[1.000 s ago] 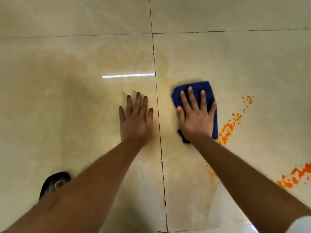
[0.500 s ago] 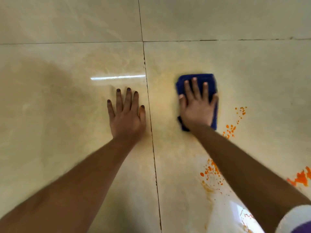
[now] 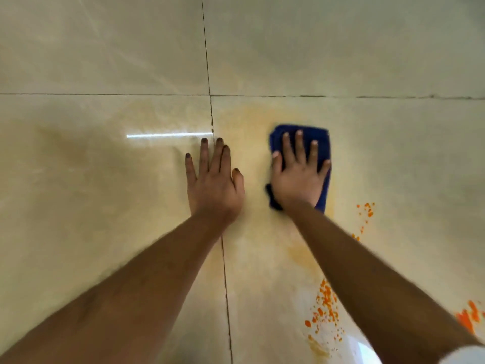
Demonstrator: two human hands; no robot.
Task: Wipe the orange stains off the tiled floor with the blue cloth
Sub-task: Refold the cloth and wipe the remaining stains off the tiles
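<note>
Glossy cream floor point(image 3: 105, 61) filled the frame. Left of centre, the left hand point(image 3: 214, 185) lay flat on bare tile, fingers spread, holding nothing. Right of centre, the right hand point(image 3: 299, 177) pressed flat, fingers spread, on the cloth point(image 3: 324, 143), which showed around its fingertips. Stains point(image 3: 325, 306) speckled the lower right.

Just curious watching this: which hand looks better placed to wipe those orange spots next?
The right hand: it presses flat on the blue cloth, with orange stains just beside it. The left hand lies bare on the tiled floor.
</note>
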